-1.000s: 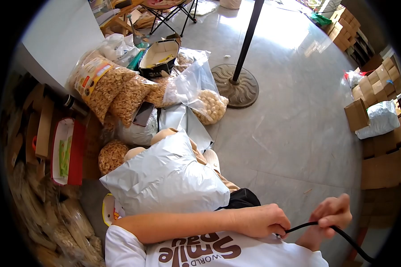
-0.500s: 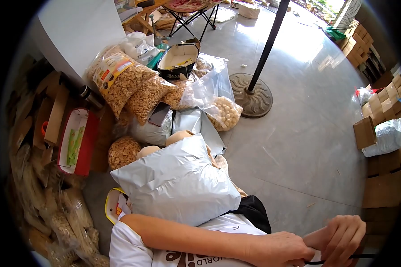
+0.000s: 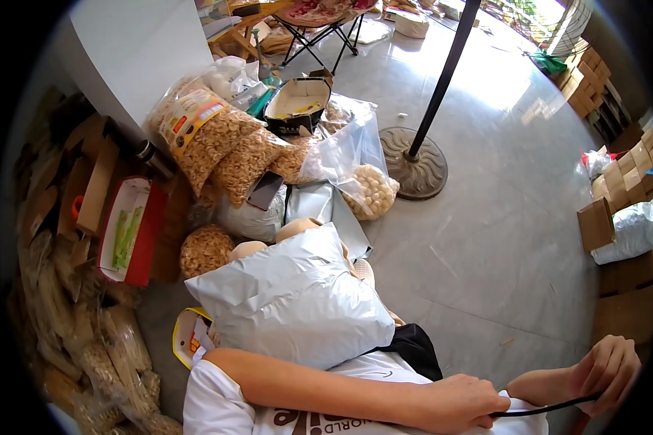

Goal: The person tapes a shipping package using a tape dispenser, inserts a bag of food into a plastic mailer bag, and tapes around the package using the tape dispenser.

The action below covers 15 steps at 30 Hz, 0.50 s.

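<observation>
A black cord (image 3: 548,410) runs between my two hands at the lower right. My left hand (image 3: 461,402), its arm stretched across my body, is closed on the cord's near end. Farther right, the fingers of my right hand (image 3: 608,373) curl around the cord's other visible part. Between the hands the cord sags slightly. On my lap lies a plump silver-grey mailing bag (image 3: 297,297), its lower edge partly covered by my left forearm. Neither hand touches that bag.
Clear bags of dried slices (image 3: 243,170), a phone (image 3: 265,190) and an open black box (image 3: 297,101) lie ahead. A red box (image 3: 139,246) stands left. A black pole rises from a round base (image 3: 421,170). Cardboard boxes (image 3: 627,301) are stacked right.
My right hand has moved right and slightly up, away from my left hand. A longer stretch of cord now shows between them. The view has shifted slightly.
</observation>
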### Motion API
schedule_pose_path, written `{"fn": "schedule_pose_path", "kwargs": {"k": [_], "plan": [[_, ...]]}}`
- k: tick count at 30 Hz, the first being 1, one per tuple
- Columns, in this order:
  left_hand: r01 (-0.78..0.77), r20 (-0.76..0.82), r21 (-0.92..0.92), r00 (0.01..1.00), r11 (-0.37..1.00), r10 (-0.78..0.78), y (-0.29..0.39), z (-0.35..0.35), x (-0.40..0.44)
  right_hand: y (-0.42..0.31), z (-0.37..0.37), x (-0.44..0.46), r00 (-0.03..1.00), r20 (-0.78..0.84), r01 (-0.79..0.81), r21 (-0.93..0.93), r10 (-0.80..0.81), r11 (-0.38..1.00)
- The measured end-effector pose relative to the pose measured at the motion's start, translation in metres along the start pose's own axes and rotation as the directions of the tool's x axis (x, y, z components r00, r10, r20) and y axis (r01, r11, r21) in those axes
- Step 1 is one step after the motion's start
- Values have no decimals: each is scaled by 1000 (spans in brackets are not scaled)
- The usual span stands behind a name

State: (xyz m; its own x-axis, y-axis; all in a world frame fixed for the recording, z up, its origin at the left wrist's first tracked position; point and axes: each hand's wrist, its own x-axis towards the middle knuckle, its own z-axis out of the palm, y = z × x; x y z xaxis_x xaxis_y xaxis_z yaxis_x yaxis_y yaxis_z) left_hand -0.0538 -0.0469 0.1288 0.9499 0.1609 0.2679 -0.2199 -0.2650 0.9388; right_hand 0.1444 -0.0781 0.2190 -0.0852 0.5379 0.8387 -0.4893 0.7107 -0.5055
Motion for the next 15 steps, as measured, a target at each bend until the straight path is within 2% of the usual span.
{"fn": "schedule_pose_path", "kwargs": {"k": [1, 2, 3, 4, 5, 6, 7, 9, 10, 11, 13, 15], "plan": [[1, -2, 3, 1000, 1000, -1, -5, 3, 0, -3, -7, -1, 995, 72, -59, -75, 64, 995], [72, -13, 24, 997, 997, -71, -14, 9, 1, -3, -10, -1, 982, 137, -111, -154, 133, 982], [141, -24, 44, 990, 989, -140, -22, 11, 1, 1, -6, -6, 982, 138, -110, -153, 131, 982], [143, -24, 45, 990, 989, -142, -26, 10, -1, 6, 3, -14, 996, -17, -83, -475, 85, 876], [202, -31, 104, 979, 974, -200, -28, 7, -2, 6, 10, -23, 989, -148, -104, -742, -11, 663], [260, -39, 161, 966, 952, -257, -29, 3, -4, -20, -3, -32, 957, -117, -245, -817, 266, 522], [262, -34, 156, 965, 952, -260, -23, -6, -5, -20, 3, -29, 955, -124, -252, -816, 268, 520], [457, -50, 257, 886, 852, -461, -10, -27, -8, -12, 18, -23, 815, -496, -572, -613, 298, 545], [461, -118, 269, 887, 846, -446, -15, -29, -13, -12, 10, -31, 840, -456, -530, -576, 294, 622], [463, -114, 269, 886, 845, -449, -18, -34, -18, -4, 11, -34, 838, -460, -533, -573, 294, 622], [465, -147, 267, 885, 844, -441, -24, -41, -27, 18, 20, -35, 857, -504, -480, -706, 107, 521], [454, -200, 281, 889, 846, -411, -26, -44, -37, 31, 21, -41, 868, -485, -461, -710, 106, 532]]}}
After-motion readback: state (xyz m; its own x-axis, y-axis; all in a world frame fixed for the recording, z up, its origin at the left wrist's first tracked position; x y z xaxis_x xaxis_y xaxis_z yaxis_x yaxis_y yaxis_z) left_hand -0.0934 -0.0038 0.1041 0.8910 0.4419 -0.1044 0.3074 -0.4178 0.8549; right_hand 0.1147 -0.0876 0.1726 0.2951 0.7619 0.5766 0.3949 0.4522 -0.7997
